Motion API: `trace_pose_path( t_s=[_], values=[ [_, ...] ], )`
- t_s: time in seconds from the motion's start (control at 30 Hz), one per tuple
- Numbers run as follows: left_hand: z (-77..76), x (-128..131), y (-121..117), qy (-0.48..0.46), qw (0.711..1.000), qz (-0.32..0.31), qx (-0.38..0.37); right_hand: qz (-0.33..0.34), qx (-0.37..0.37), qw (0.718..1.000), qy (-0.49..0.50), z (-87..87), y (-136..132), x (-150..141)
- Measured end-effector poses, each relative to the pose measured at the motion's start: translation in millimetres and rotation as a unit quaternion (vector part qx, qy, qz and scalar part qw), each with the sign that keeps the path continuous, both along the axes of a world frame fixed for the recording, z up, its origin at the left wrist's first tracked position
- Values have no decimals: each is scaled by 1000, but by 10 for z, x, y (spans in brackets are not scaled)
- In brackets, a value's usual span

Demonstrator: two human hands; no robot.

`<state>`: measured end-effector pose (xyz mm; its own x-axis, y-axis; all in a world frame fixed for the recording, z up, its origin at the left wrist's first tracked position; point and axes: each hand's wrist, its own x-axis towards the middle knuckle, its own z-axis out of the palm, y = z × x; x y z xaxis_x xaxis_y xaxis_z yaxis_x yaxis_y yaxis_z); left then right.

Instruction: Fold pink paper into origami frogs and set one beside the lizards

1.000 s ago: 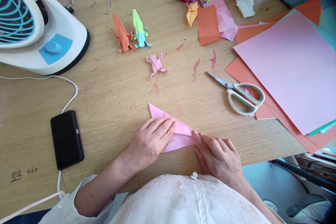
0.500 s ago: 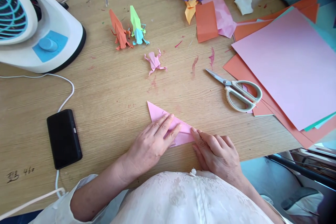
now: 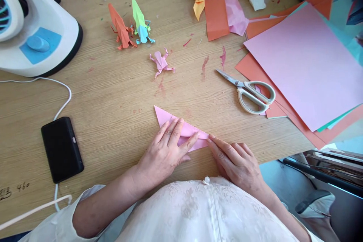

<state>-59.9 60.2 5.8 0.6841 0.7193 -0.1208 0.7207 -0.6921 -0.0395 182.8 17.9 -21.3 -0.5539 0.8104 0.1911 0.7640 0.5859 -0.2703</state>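
A folded sheet of pink origami paper (image 3: 164, 116) lies on the table in front of me, a long pointed triangle with a crease along it. My left hand (image 3: 166, 145) rests flat over its middle, fingers stretched out and the thumb somewhat apart, pressing it down. At the paper's right tip, my right hand (image 3: 236, 160) has its thumb and index finger closed on the corner; its other fingers are curled. Part of the paper is hidden under the left fingers. Beyond it sits a small pink paper frog (image 3: 161, 63).
Scissors (image 3: 248, 92) lie to the right, beside a stack of coloured paper (image 3: 306, 68). Orange (image 3: 121, 28) and green (image 3: 138, 17) paper figures stand farther back. A black power bank (image 3: 62, 149) with a white cable and a white fan (image 3: 56, 34) are at left.
The view has shifted slightly, so the table things appear farther left and a little higher. My left thumb has slid right along the fold; the right hand stays at the corner.
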Motion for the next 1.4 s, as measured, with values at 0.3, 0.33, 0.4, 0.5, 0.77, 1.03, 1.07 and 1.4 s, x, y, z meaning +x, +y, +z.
trace_pose_path(
  t_s=[0.3, 0.33, 0.4, 0.5, 0.77, 1.03, 1.07, 1.4],
  values=[
    [2, 30, -21, 5, 1000, 4, -14, 18, -35, 998, 41, -6, 0, 28],
    [-2, 29, -21, 7, 1000, 3, -12, 16, -35, 998, 45, -9, 1, 22],
    [-10, 27, -20, 12, 1000, 0, -8, 10, -35, 998, 56, -16, 3, 11],
    [-19, 20, -15, 8, 1000, -5, -2, 1, -44, 996, 82, -24, 1, 11],
    [-35, 23, -7, -5, 1000, -2, 16, 2, -60, 994, 87, -21, -17, 41],
    [-23, 14, -11, -5, 1000, -5, 9, 6, -33, 998, 46, -26, -3, 22],
    [-27, 13, -10, -5, 1000, -6, 7, 4, -23, 999, 36, -26, 5, 11],
    [0, -7, -3, -7, 999, 11, -32, -20, 35, 994, -106, 57, 75, -138]
  ],
)
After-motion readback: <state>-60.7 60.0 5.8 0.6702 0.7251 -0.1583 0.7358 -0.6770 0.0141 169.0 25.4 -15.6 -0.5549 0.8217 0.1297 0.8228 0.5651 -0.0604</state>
